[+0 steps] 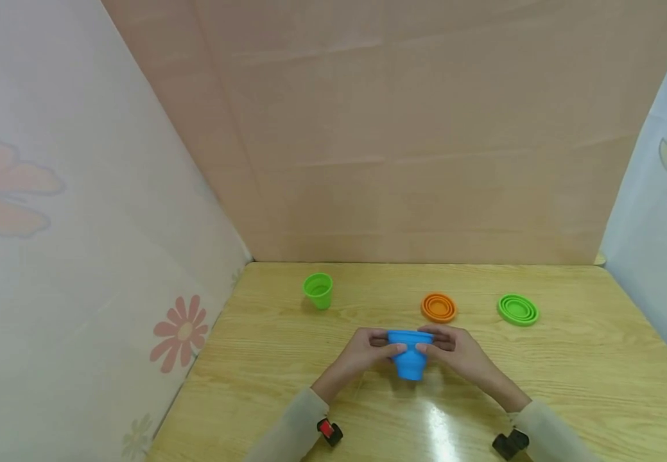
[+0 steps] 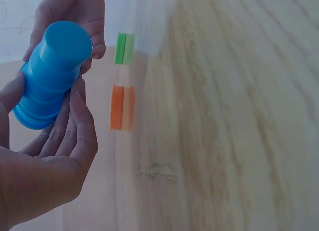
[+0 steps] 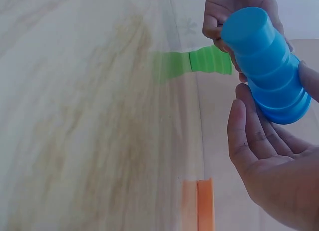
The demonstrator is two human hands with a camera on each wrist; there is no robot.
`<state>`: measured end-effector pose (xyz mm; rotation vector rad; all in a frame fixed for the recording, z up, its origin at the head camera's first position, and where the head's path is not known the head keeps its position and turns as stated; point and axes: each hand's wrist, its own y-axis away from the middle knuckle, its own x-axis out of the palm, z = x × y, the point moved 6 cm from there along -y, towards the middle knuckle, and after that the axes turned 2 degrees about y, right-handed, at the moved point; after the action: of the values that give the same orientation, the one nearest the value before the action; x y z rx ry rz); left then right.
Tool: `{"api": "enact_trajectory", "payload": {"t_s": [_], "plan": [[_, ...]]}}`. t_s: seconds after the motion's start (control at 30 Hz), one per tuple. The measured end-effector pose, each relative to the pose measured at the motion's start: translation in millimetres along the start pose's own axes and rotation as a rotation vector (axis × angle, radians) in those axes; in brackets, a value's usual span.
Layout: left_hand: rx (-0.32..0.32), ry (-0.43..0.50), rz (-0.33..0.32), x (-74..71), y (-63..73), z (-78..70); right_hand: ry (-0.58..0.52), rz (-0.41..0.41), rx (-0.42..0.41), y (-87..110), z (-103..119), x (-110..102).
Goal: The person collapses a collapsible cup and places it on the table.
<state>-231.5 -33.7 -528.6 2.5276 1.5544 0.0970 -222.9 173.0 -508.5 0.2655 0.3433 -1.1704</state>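
Note:
A blue collapsible cup, drawn out to its stepped, tapering full height, is held above the table between both hands, wide rim up. My left hand grips its left side, thumb on the near wall and fingers behind. From the right, my right hand holds it the same way, its thumb close to the other thumb. Both wrist views show the cup's closed base and ringed wall, with fingers curved along the far side.
Farther back on the wooden table stands an extended green cup at the left. A flattened orange cup lies just beyond the hands, and a flattened green cup to its right. A beige cloth wall closes off the back.

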Motion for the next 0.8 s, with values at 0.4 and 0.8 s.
{"api": "enact_trajectory", "payload": {"t_s": [0.4, 0.8], "plan": [[0.020, -0.051, -0.013, -4.5, 1.8, 5.4, -0.077, 0.024, 0.074, -0.2, -11, 3], [0.091, -0.066, -0.016, -12.8, 7.1, 6.0, -0.222, 0.139, 0.101, 5.4, -9, 11]]}}
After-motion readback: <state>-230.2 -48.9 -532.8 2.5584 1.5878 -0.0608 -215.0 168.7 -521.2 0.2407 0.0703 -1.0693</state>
